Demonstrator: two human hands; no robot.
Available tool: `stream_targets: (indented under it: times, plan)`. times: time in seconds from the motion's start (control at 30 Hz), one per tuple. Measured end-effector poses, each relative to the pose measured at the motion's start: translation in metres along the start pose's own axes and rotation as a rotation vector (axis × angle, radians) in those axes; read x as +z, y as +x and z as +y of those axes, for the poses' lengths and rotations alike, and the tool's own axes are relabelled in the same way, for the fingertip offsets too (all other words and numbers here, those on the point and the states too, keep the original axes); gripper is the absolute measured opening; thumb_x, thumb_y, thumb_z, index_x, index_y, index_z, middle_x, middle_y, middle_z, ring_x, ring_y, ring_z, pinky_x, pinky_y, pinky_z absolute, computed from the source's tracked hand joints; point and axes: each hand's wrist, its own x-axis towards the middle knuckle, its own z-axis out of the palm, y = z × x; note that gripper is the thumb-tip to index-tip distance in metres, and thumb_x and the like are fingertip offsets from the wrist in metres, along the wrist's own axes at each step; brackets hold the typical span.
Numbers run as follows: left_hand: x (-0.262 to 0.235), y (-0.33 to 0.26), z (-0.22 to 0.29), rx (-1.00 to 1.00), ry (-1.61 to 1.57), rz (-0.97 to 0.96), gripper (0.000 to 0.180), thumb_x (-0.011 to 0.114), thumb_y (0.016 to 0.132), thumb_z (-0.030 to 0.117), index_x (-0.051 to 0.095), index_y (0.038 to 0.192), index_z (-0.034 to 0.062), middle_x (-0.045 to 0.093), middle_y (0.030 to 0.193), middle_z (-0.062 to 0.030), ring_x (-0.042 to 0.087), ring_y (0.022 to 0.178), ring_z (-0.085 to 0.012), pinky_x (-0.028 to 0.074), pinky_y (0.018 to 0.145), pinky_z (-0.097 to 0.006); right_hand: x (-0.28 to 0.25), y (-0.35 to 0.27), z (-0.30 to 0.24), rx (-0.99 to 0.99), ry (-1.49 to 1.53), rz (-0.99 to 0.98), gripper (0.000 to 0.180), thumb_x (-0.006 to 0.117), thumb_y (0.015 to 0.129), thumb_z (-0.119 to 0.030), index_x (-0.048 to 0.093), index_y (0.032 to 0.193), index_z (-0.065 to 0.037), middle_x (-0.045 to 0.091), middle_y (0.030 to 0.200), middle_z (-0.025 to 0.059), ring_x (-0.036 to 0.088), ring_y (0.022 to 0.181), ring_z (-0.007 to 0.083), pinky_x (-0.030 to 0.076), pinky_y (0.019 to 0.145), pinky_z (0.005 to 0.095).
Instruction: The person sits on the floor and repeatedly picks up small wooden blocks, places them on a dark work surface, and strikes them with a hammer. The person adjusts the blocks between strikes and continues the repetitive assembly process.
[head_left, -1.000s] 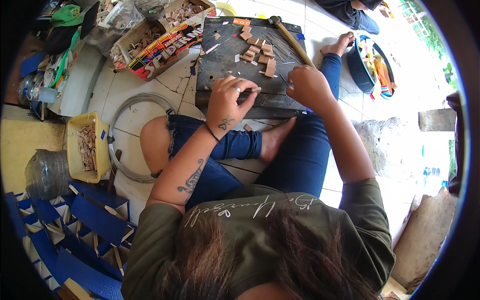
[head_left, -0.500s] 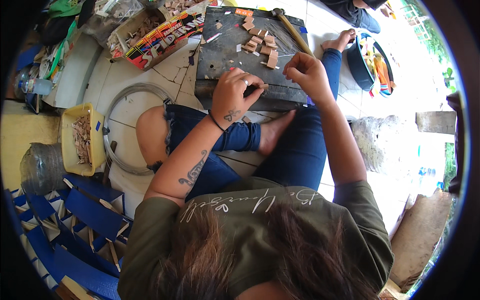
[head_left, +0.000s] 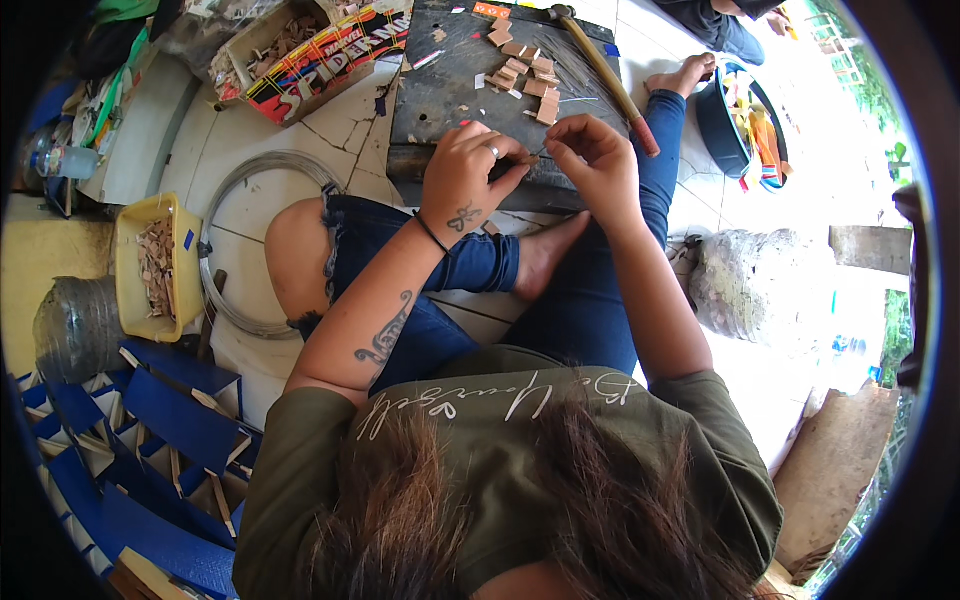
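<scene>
Both hands are above the near part of a dark, worn low table [head_left: 440, 100]. My left hand [head_left: 468, 178], a ring on one finger, pinches a small wooden block [head_left: 531, 159] between thumb and fingertips; most of the block is hidden. Close beside it, my right hand [head_left: 602, 165] is closed in a pinch near the block's end. Whatever sits in that pinch is too small to make out. Beyond the hands, a cluster of small wooden blocks [head_left: 541, 88] lies on the tabletop.
A hammer [head_left: 600, 70] lies along the table's right side. A printed box [head_left: 320, 65] of wood pieces, a coil of wire [head_left: 225, 200] and a yellow bin [head_left: 180, 320] of wood bits stand left. Blue boards [head_left: 180, 415] are piled lower left; a dark tub [head_left: 718, 130] is at right.
My right hand has come down and left, its fingertips now close to the block in my left hand. The left hand has turned slightly, hiding more of the block.
</scene>
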Motion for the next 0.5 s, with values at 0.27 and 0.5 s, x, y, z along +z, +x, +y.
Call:
stream_targets:
  times: [0.27,0.5]
  plan:
    - [0.000,-0.001,-0.001,-0.002,0.011,-0.016,0.010,0.075,0.076,0.015,0.068,0.082,0.0124,0.068,0.081,0.0009,0.061,0.081,-0.0218,0.046,0.076,-0.037,0.001,-0.008,-0.013,-0.091,-0.161,0.043,0.011,0.069,0.080,-0.004,0.068,0.090,0.000,0.072,0.084,0.0067,0.071,0.079,0.0124,0.055,0.075,0.0261]
    - [-0.001,-0.001,0.000,-0.020,0.010,-0.032,0.011,0.076,0.076,0.014,0.070,0.084,0.0097,0.069,0.082,-0.0027,0.062,0.083,-0.0242,0.047,0.078,-0.036,-0.001,-0.010,-0.019,-0.099,-0.266,0.036,0.007,0.070,0.080,-0.003,0.067,0.085,0.000,0.072,0.079,0.0070,0.071,0.077,0.0128,0.056,0.073,0.0260]
